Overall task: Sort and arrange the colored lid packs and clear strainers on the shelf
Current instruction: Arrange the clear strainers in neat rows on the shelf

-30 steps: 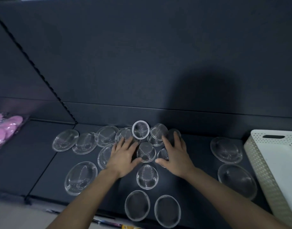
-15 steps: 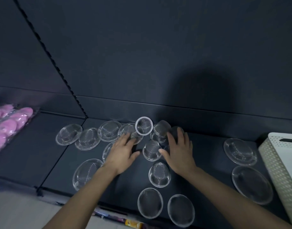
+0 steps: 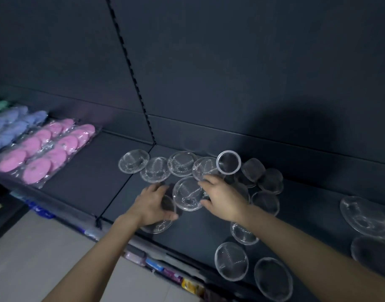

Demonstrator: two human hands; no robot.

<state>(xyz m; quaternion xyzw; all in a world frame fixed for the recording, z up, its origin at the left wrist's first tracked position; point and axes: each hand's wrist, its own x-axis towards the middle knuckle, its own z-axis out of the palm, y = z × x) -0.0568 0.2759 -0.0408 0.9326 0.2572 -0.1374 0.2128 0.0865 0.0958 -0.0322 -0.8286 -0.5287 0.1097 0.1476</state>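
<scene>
Tilted strainer [image 3: 188,194]: middle of the shelf [image 3: 95,171], rim pinched by the right hand [image 3: 222,198].
Near strainer [image 3: 157,225]: at the shelf edge, gripped by the left hand [image 3: 153,205].
Change: both hands moved left off the small strainers [image 3: 252,170].
Meaning: wide ones likely grouped next.

The left forearm [image 3: 95,258] and right forearm [image 3: 307,247] are bare along all their visible length, down to the frame's lower edge. The left hand [image 3: 153,207] and right hand [image 3: 224,201] are bare too. Their fingernails seem short, though dim light and blur leave this unsure.
</scene>
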